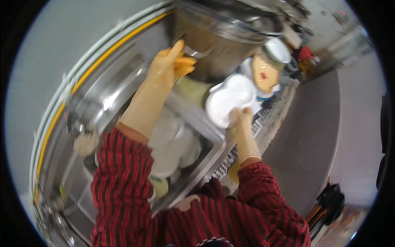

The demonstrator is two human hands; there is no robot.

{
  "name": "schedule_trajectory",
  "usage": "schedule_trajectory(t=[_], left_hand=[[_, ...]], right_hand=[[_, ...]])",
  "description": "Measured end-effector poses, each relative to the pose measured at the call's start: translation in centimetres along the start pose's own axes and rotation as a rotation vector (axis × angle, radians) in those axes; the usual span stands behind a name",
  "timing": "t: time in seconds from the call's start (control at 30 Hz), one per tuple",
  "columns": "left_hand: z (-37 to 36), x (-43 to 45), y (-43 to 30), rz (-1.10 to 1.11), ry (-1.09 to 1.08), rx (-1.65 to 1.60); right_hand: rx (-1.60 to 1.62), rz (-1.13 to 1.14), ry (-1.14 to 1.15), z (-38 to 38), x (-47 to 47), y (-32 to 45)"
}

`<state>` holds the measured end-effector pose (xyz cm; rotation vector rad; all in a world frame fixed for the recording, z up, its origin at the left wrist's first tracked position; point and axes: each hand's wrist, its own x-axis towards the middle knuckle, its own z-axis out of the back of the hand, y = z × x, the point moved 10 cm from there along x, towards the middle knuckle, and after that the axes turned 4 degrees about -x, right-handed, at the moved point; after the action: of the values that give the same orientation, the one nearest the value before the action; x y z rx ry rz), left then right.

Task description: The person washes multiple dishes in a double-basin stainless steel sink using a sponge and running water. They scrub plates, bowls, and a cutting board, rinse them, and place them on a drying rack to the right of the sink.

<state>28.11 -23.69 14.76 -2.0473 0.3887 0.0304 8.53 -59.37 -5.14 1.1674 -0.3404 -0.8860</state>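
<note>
Both of my hands wear long pale yellow rubber gloves. My left hand (176, 60) is raised above the sink's far edge, in front of a large metal pot (216, 46); its fingers are partly spread, with nothing seen in them. At the right, my right hand (242, 117) grips the near end of a white divided dish (230, 98) with rounded lobes. Below my left forearm, several pale dishes (166, 151) lie in the stainless steel sink (213, 134). A yellow-green textured item (193, 89), blurred, lies between the pot and the sink.
Beyond the divided dish stand a white bowl (277, 51) and a yellow-orange item (264, 74) with a red mark. Hoses and a yellow pipe (101, 57) run along the wall at left. A black bag (331, 199) is at the lower right.
</note>
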Motion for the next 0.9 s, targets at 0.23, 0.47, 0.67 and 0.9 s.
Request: schedule_trajectory(t=[0.23,0.47,0.67,0.9], left_hand=[[16.0,-15.2,1.5,-0.147,-0.294,0.071],[29.8,-38.8,12.6,0.103,-0.911,-0.130],[30.5,-45.6,18.5,0.276,-1.152,-0.045],[29.4,-46.7,19.2,0.162,-1.173,-0.141]], right_hand=[[-0.149,0.041,0.228,1.0,-0.7,1.4],[-0.181,0.308,-0.043,2.4,-4.5,6.4],[-0.285,0.744,0.555,-12.2,-19.8,10.5],[-0.541,0.974,1.251,-24.7,-39.0,2.8]])
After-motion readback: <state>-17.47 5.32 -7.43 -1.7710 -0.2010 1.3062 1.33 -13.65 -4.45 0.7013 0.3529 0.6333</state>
